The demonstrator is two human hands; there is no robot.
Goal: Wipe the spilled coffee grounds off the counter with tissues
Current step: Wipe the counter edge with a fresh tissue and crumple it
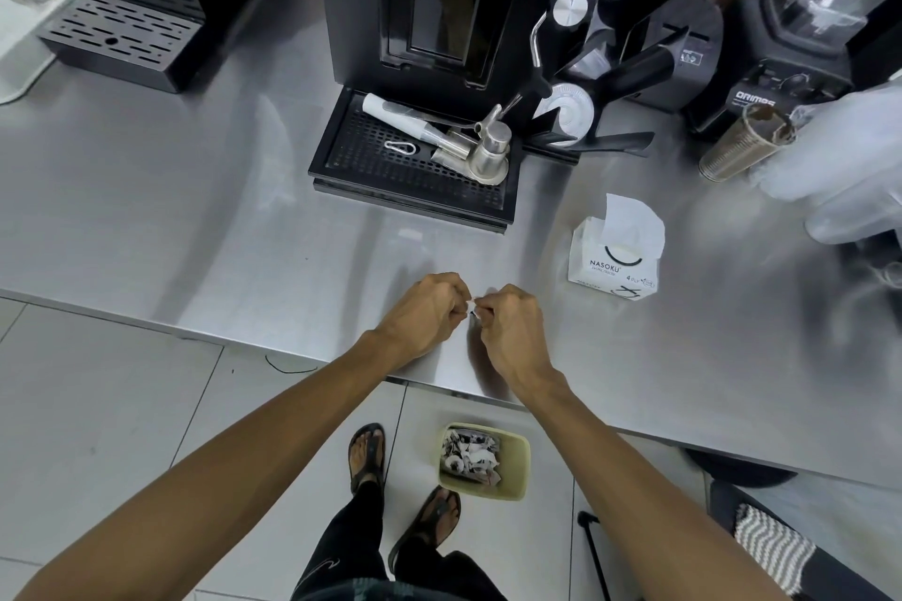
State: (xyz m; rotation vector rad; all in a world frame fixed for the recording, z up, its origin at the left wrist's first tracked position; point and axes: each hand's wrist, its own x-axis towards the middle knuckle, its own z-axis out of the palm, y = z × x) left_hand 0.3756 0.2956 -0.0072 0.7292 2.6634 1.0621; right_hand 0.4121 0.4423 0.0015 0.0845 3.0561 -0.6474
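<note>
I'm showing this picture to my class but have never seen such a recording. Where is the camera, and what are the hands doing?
One wide-angle camera sits on the person's head, looking down, so the bare arms are the wearer's own. The left hand and right hand meet over the counter, pinching a white scrap, probably tissue, between them. A tissue pack lies to the right; a coffee machine stands behind. A bin of crumpled paper stands on the floor. Far right, someone else's gloved hand holds a metal cup.

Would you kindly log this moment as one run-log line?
left hand and right hand pinch small white tissue scrap | white tissue pack on steel counter | beige floor bin holds crumpled tissues
</note>
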